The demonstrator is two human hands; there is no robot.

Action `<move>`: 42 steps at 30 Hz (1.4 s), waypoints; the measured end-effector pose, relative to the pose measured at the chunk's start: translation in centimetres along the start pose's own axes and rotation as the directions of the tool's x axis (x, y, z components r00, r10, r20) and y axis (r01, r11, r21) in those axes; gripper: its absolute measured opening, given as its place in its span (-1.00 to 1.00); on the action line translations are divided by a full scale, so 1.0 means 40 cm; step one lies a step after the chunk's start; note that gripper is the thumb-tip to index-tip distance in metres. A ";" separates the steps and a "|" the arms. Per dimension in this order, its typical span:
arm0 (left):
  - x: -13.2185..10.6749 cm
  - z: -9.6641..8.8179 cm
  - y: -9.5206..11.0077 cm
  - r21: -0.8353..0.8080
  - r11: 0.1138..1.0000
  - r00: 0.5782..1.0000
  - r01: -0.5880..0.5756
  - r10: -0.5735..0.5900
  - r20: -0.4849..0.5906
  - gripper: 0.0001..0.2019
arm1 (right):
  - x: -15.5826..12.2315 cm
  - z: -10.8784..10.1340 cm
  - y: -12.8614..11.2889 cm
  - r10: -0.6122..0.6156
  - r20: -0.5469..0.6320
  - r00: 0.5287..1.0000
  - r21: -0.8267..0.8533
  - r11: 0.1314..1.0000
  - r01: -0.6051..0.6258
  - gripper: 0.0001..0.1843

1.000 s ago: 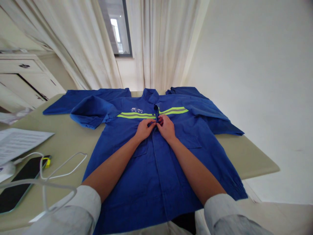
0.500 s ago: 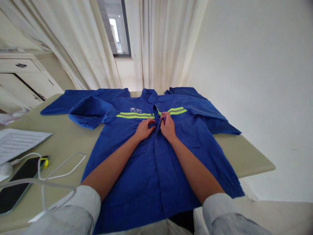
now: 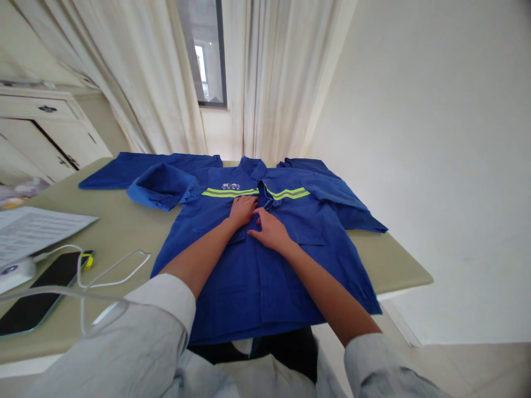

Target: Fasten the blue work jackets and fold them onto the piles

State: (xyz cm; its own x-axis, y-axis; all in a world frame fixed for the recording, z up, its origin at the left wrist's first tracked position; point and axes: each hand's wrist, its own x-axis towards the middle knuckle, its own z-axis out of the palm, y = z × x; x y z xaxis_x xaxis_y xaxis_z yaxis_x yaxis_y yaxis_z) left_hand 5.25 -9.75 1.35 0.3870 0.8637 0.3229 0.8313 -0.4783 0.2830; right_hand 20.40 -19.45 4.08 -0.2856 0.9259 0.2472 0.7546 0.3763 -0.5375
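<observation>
A blue work jacket [image 3: 232, 265] lies front up on the table, with a yellow-green and grey reflective stripe across its chest and a white logo on one side. Beside the front opening, just under the stripe, my left hand [image 3: 244, 210] rests on the cloth with fingers stretched out; its fingertips are partly hidden. My right hand [image 3: 271, 231] is over the front placket, thumb and forefinger apart, nothing visible between them. Above it, the placket edge [image 3: 265, 194] stands up and folds open at the chest.
To the left on the beige table [image 3: 120, 232] lie a black phone [image 3: 37, 296], a white cable [image 3: 112, 284], a white device [image 3: 19, 273] and printed sheets [image 3: 45, 229]. A cabinet [image 3: 53, 130] and curtains [image 3: 161, 72] stand behind. A white wall [image 3: 423, 138] is at right.
My right hand has come away from the raised placket edge and moved down and left. The left hand has flattened onto the cloth. The jacket's lower hem appears higher in view.
</observation>
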 end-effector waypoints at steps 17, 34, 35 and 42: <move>-0.230 -0.034 0.048 -0.200 0.976 0.996 -0.089 0.090 -0.001 -0.63 | -0.019 0.016 0.052 0.010 -0.098 0.995 0.205 0.979 0.010 -0.28; -0.232 -0.055 0.034 -0.422 0.904 0.998 -0.063 0.060 -0.021 -0.64 | -0.034 0.003 0.051 -0.101 -0.112 0.989 0.274 0.953 0.128 -0.50; -0.234 -0.060 0.039 -0.408 0.910 0.998 -0.068 0.060 -0.033 -0.68 | -0.034 0.002 0.050 -0.098 -0.128 0.987 0.290 0.948 0.131 -0.50; -0.240 -0.078 0.062 -0.295 0.950 0.993 -0.106 0.087 -0.077 -0.81 | -0.039 0.000 0.033 -0.068 -0.159 0.985 0.244 0.964 0.106 -0.53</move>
State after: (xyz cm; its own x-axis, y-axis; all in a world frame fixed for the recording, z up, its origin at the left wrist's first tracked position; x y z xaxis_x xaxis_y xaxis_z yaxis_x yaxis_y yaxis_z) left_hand 2.37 -19.71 1.77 0.4260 0.8039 0.4151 0.6307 -0.5928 0.5008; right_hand 21.85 -20.37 2.99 -0.2388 0.8810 0.4084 0.5526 0.4691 -0.6888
